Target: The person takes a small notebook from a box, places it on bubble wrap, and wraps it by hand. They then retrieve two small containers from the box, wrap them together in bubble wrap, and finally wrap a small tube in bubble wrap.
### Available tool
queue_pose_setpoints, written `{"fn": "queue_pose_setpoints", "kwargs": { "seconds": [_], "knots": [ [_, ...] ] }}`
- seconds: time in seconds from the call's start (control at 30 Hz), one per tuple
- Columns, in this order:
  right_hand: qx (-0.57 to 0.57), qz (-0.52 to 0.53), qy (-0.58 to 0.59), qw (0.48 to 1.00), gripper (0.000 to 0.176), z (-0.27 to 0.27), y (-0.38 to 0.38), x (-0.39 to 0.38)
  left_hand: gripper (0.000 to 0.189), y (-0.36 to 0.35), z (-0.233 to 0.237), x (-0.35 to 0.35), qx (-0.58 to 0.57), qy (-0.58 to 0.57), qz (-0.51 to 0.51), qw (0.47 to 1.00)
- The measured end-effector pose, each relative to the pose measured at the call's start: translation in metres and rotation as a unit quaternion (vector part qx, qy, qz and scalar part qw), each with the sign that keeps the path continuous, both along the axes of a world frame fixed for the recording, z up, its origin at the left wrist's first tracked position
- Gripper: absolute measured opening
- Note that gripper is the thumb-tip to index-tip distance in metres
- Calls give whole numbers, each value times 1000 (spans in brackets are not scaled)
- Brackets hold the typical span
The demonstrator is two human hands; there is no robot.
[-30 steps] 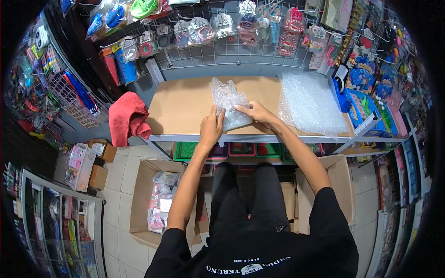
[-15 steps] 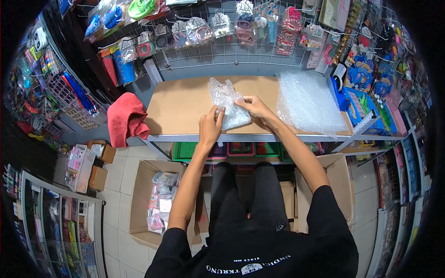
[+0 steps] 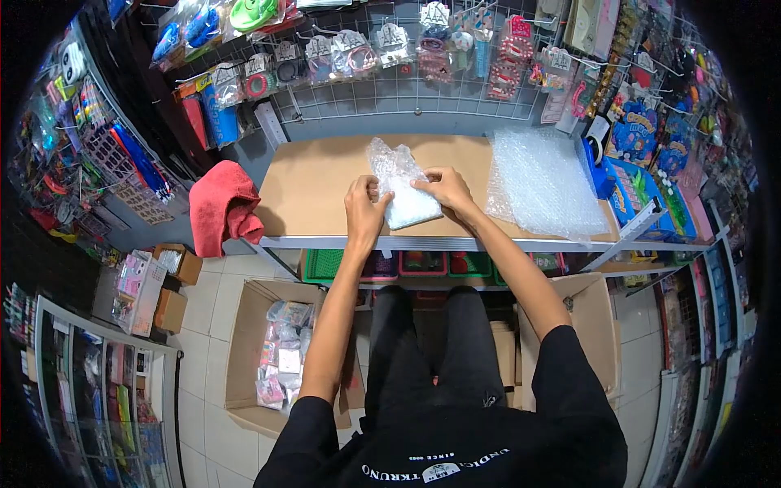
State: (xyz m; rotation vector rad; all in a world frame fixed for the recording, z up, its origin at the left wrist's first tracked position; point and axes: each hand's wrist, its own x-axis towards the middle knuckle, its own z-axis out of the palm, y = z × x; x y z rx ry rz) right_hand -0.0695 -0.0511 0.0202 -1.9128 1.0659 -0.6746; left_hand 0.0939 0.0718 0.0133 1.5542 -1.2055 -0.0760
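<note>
A small flat packet in bubble wrap (image 3: 412,208) lies on the brown table top, near its front edge. Its loose end of wrap sticks up and away from me, crumpled. My left hand (image 3: 364,207) grips the packet's left side, thumb on top and fingers curled. On the opposite side, my right hand (image 3: 449,192) pinches the wrap between thumb and fingers. What is inside the wrap cannot be made out clearly. A larger sheet of bubble wrap (image 3: 543,180) lies flat to the right of my right hand.
A red cloth (image 3: 221,207) hangs at the table's left corner. A blue tape dispenser (image 3: 599,169) stands at the right end. Below left, an open cardboard box (image 3: 244,350) holds several packaged goods. Hanging merchandise covers the wire grid (image 3: 350,102) behind.
My left hand has shifted left to the packet's side, so the hands are farther apart. The wrap over the packet looks flatter. My right hand has barely moved.
</note>
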Motion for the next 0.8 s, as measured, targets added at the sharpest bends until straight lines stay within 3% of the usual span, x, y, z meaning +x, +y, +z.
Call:
{"fn": "queue_pose_setpoints", "kwargs": {
  "seconds": [0.13,0.23,0.33,0.43,0.53,0.63,0.73,0.8],
  "knots": [
    [-62,-28,67,995,51,4,-3,3,36,-2,5,1,8,15,2,1000],
    [-74,-42,47,995,54,6,-2,2,36,-1,8,-3,-49,-60,69,995],
    [-106,-45,45,992,52,6,-1,4,25,2,9,-4,-62,-216,94,970],
    [-128,-36,66,989,49,10,4,2,16,-2,0,5,-49,-268,-5,962],
    [-133,-30,65,989,43,10,3,3,10,-6,-6,17,41,-180,-83,979],
    [-162,-37,59,984,40,11,4,5,15,1,-7,16,25,-242,-58,968],
    [-210,-33,21,977,36,12,7,5,23,18,14,8,-49,-420,20,906],
    [-236,-28,24,971,33,8,9,6,32,21,14,18,-21,-390,-111,914]
  ]
}}
